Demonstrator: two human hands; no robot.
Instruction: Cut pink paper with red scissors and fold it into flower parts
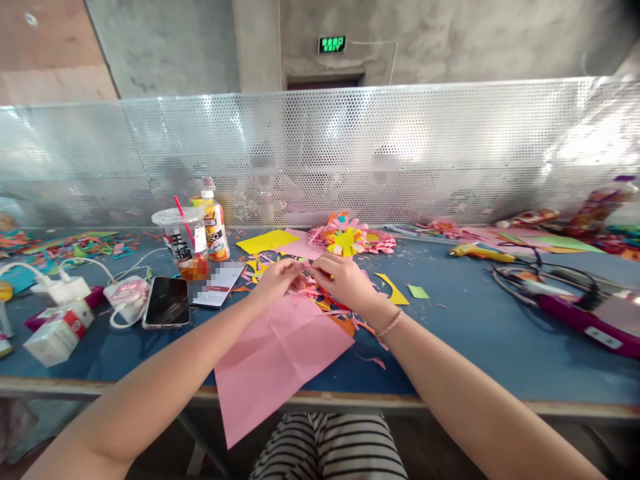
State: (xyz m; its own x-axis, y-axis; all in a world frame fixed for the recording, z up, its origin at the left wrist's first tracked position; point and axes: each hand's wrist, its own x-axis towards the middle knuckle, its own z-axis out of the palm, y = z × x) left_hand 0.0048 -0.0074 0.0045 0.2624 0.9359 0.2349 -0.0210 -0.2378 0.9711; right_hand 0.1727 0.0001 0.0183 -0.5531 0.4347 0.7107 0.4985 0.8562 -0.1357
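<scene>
Grey concrete wall [425,27] fills the background above a long, silvery perforated metal screen [450,133]. Below it stretches a blue tabletop [465,327] strewn with coloured cuttings. One large, creased pink paper sheet [280,360] lies beneath the forearms, a corner hanging over the front edge. Beyond the hands sits a cluster of pink, orange and yellow paper flowers [345,241]. To the left stand a clear plastic cup [174,245] with a red straw and, just beside it, a white-capped orange bottle [217,233]. The left hand [277,279] and right hand [345,279] meet above the scraps, fingers bent and drawn close; what they pinch cannot be told. A black-screened phone [168,303] rests left of them, a curved yellow paper offcut [393,291] right, then a small green paper scrap [419,292].
</scene>
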